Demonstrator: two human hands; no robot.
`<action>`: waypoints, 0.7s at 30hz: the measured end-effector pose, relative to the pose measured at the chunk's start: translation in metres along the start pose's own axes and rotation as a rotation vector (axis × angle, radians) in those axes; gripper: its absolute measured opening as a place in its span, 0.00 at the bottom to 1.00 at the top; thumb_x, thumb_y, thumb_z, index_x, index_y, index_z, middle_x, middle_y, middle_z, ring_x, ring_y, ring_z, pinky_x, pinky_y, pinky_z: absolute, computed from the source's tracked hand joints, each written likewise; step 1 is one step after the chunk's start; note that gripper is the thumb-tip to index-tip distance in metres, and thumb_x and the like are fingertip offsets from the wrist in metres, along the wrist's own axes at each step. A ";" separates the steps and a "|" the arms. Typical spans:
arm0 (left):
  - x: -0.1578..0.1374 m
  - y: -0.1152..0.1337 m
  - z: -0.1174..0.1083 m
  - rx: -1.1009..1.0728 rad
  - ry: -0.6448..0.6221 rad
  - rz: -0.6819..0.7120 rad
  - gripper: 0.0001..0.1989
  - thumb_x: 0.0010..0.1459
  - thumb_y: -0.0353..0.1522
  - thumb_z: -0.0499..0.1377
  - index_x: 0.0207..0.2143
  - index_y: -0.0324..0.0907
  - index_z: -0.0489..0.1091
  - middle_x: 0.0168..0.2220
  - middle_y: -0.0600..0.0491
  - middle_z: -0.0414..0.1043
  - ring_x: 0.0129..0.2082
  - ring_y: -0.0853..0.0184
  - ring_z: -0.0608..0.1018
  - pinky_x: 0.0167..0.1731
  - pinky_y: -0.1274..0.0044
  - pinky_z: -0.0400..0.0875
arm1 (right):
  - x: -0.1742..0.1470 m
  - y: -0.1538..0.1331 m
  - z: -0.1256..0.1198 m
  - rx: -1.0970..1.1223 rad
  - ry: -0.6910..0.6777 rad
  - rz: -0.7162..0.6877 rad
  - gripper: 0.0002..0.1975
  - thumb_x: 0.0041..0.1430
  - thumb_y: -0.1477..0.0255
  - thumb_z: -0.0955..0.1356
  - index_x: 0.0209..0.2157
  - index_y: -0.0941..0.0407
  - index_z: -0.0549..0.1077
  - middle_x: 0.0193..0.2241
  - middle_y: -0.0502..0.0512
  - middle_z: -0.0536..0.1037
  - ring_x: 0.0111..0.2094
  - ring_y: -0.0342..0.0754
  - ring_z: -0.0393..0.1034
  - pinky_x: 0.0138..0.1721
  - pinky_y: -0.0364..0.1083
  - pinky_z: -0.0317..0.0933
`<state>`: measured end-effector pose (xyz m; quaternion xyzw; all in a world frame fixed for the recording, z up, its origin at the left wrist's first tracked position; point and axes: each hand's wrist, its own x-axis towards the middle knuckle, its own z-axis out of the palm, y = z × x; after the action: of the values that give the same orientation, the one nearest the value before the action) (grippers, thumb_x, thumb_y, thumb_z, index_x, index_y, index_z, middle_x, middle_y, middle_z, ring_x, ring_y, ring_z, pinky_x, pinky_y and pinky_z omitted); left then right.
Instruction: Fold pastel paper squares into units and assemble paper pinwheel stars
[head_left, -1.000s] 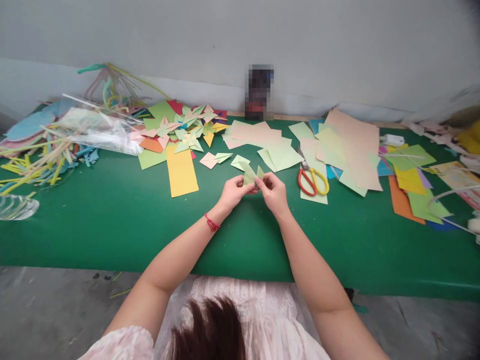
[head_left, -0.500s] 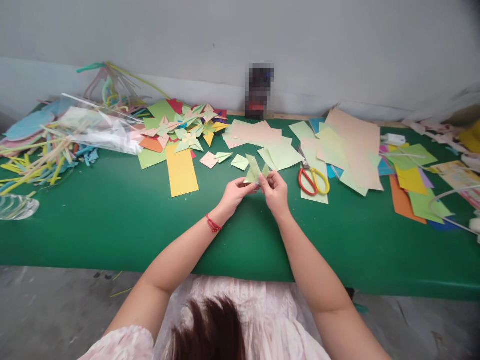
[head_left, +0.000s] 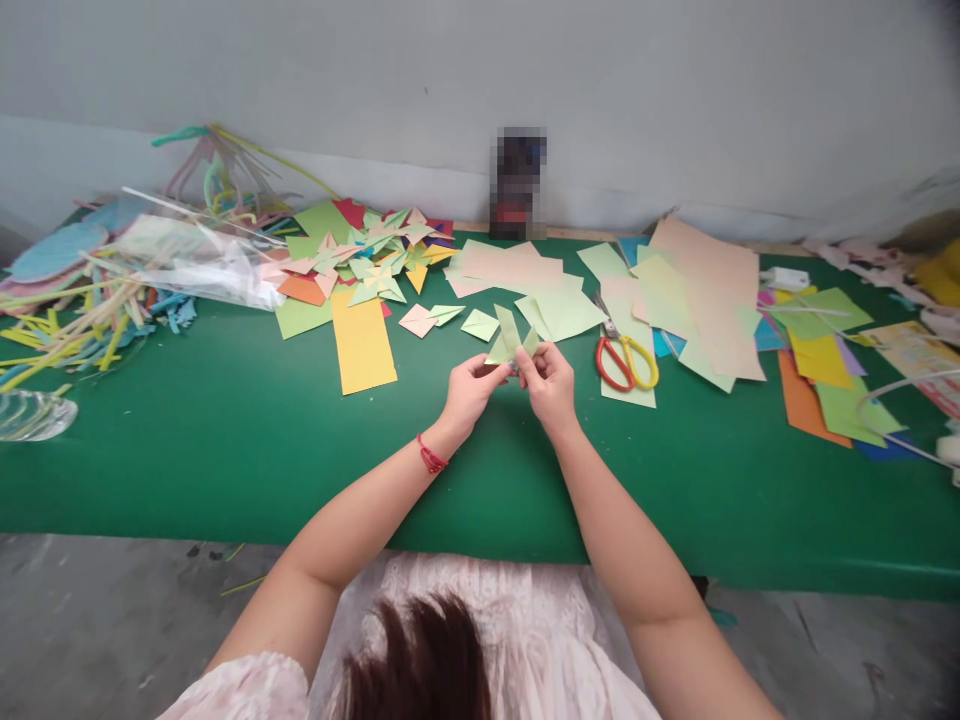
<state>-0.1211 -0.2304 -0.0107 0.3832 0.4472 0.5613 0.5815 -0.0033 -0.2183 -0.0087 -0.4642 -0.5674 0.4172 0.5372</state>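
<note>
Between my two hands is a small piece of folded light green paper (head_left: 504,340), raised a little over the green table (head_left: 480,490). My left hand (head_left: 475,392) pinches its lower left side with thumb and fingers. On its lower right side my right hand (head_left: 549,385) is closed, the thumb pressed against a fold. Two pointed flaps stand up beyond the fingertips, and the lower edge is hidden by them. Just past the hands lie a folded green paper square (head_left: 480,324), a folded green piece (head_left: 445,315) and a folded pink square (head_left: 420,320).
Scissors (head_left: 628,362) with red and yellow handles lie right of my hands on paper sheets (head_left: 694,300). Folded paper stars (head_left: 379,280) are heaped at the back left, near a yellow paper strip (head_left: 364,345). Fuzzy craft stems (head_left: 97,300) cover the far left.
The folded green paper has shifted slightly in my fingers, its left flap now standing narrower and more upright. Both hands stay almost in place.
</note>
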 end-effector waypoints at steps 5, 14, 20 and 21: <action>0.001 0.003 -0.003 -0.045 0.052 0.012 0.13 0.43 0.37 0.65 0.29 0.37 0.71 0.30 0.51 0.75 0.30 0.67 0.77 0.35 0.75 0.71 | -0.001 -0.002 0.000 -0.019 0.023 -0.017 0.12 0.56 0.63 0.65 0.25 0.55 0.61 0.14 0.42 0.60 0.16 0.37 0.54 0.20 0.40 0.50; -0.002 0.005 0.003 -0.094 0.069 -0.049 0.15 0.47 0.39 0.62 0.31 0.36 0.69 0.28 0.49 0.76 0.31 0.64 0.79 0.38 0.70 0.72 | -0.003 -0.002 0.003 -0.067 0.085 -0.030 0.13 0.55 0.61 0.65 0.25 0.55 0.62 0.14 0.42 0.59 0.16 0.38 0.54 0.20 0.40 0.51; -0.001 0.003 0.000 -0.084 0.054 -0.011 0.13 0.55 0.37 0.57 0.40 0.39 0.63 0.27 0.50 0.75 0.31 0.63 0.79 0.37 0.70 0.73 | -0.002 0.000 0.002 -0.065 0.069 -0.009 0.14 0.55 0.61 0.65 0.24 0.55 0.60 0.13 0.42 0.59 0.16 0.37 0.53 0.20 0.40 0.50; 0.000 0.003 -0.001 -0.090 0.051 -0.008 0.14 0.56 0.37 0.55 0.42 0.40 0.62 0.26 0.51 0.75 0.31 0.64 0.79 0.36 0.70 0.73 | -0.002 0.000 0.001 -0.064 0.065 -0.007 0.14 0.55 0.61 0.65 0.24 0.55 0.59 0.13 0.42 0.59 0.15 0.37 0.53 0.20 0.40 0.50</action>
<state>-0.1228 -0.2304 -0.0079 0.3404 0.4376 0.5882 0.5887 -0.0047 -0.2200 -0.0094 -0.4925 -0.5644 0.3814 0.5417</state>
